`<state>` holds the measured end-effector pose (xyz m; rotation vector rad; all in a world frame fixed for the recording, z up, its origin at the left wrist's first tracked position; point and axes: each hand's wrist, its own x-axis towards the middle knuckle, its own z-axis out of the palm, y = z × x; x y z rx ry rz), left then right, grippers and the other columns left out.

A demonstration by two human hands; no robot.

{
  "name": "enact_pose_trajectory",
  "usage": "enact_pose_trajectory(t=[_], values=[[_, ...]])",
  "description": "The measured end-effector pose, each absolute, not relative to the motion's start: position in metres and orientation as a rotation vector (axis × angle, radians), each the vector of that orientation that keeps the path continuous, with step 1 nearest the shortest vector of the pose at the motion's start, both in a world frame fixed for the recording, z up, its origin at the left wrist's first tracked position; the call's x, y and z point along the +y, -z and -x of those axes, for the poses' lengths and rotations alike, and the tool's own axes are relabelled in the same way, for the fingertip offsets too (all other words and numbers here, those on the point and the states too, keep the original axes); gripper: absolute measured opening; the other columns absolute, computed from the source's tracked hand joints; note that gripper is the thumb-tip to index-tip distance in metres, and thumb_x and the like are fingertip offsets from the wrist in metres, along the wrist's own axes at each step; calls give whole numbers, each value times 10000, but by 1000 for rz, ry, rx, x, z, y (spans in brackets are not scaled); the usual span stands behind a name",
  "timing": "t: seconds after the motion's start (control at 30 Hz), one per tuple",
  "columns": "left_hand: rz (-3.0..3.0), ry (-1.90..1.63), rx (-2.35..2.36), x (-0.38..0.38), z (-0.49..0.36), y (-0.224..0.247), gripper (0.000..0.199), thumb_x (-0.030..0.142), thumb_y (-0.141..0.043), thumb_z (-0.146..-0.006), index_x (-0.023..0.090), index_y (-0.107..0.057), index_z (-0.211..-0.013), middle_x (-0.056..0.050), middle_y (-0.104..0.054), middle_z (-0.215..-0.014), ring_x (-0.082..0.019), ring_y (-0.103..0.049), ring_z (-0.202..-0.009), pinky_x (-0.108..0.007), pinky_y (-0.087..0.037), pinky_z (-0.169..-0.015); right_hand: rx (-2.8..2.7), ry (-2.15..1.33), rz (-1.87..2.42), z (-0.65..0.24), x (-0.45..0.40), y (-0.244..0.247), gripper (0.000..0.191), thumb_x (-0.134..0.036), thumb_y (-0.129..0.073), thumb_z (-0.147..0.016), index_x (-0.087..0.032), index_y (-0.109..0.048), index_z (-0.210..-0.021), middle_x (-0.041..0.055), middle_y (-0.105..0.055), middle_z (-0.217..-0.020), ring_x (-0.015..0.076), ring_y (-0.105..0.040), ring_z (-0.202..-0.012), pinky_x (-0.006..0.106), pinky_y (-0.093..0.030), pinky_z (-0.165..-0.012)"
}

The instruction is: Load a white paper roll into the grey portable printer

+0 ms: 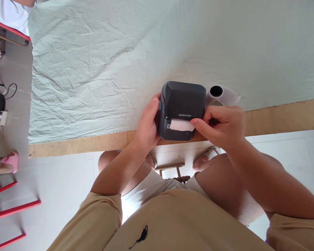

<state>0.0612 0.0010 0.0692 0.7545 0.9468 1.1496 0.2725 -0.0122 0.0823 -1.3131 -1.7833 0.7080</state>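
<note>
- Now the left hand (148, 122) has the black printer (185, 100) gripped along its left side, at the counter's (285, 116) near edge!
- Right hand (222, 125) half curled, thumb tip on the white paper strip (181, 125) at the front; a pinch, I can't tell.
- And just beside the printer's right side, a roll (216, 92) on pale cloth (99, 69)!

Blk printer (185, 99) – wht paper (180, 125)
</note>
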Motion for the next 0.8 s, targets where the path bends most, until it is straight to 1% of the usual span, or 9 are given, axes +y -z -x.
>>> enact_pose_trajectory(t=[0.1,0.2,0.27,0.33,0.4,0.5,0.67,0.73,0.8], values=[[-771,-1127,906,-1,-60,-71,354,638,-803,-1119,285,-811,-1153,-56,-934,-1379,-359,-710,-1707,-527,-658,-1395,-1721,-573,1247,-271,-16,-83,624,-442,-771,-1083,-256,-428,-596,-37,-371,-474,120,-335,-471,351,-257,-487],[-805,-1125,928,-3,-59,-70,348,600,-896,-1070,288,-818,-1202,-66,-948,-1352,-363,-732,-1685,-509,-721,-1299,-1614,-500,1136,-270,-18,-85,658,-587,-697,-1180,-264,-540,-628,-21,-485,-493,135,-424,-457,349,-320,-472],[-802,-1118,945,-4,-59,-70,423,643,-914,-1046,285,-824,-1251,-79,-952,-1334,-390,-734,-1683,-525,-754,-1235,-1606,-530,1145,-268,-17,-88,658,-713,-677,-1176,-276,-635,-686,-6,-566,-545,158,-500,-489,358,-387,-499],[-791,-1122,965,-4,-60,-68,497,708,-909,-1033,281,-828,-1274,-85,-955,-1295,-408,-730,-1687,-539,-759,-1222,-1671,-609,1250,-263,-14,-93,579,-760,-758,-1118,-287,-725,-785,13,-648,-633,195,-611,-592,367,-456,-557],[-787,-1134,973,-4,-61,-68,529,736,-915,-1021,278,-833,-1273,-85,-956,-1257,-413,-722,-1695,-542,-746,-1244,-1752,-677,1347,-258,-10,-99,459,-719,-856,-1066,-296,-788,-901,31,-713,-729,233,-705,-731,369,-501,-611],[-792,-1127,968,-4,-62,-70,570,746,-920,-1017,274,-837,-1326,-92,-953,-1294,-418,-739,-1674,-552,-731,-1267,-1825,-681,1364,-250,-5,-107,355,-641,-878,-1069,-302,-811,-989,43,-754,-805,251,-747,-827,363,-507,-634],[-811,-1100,970,-6,-63,-76,553,742,-908,-1031,279,-841,-1326,-98,-944,-1369,-418,-761,-1642,-553,-735,-1257,-1906,-608,1408,-252,-1,-110,255,-544,-850,-1101,-303,-799,-1033,48,-782,-863,242,-733,-854,358,-454,-635],[-817,-1107,971,-7,-63,-78,523,731,-904,-1041,283,-847,-1303,-95,-943,-1352,-413,-736,-1671,-542,-740,-1255,-1938,-528,1440,-256,-1,-108,194,-458,-793,-1130,-295,-790,-1024,52,-808,-908,226,-707,-839,361,-416,-637],[-817,-1114,967,-8,-64,-80,502,719,-902,-1051,279,-852,-1286,-96,-939,-1346,-408,-727,-1681,-532,-743,-1252,-1990,-428,1460,-260,-2,-107,197,-346,-705,-1146,-274,-759,-971,53,-822,-935,204,-661,-801,368,-369,-641]])
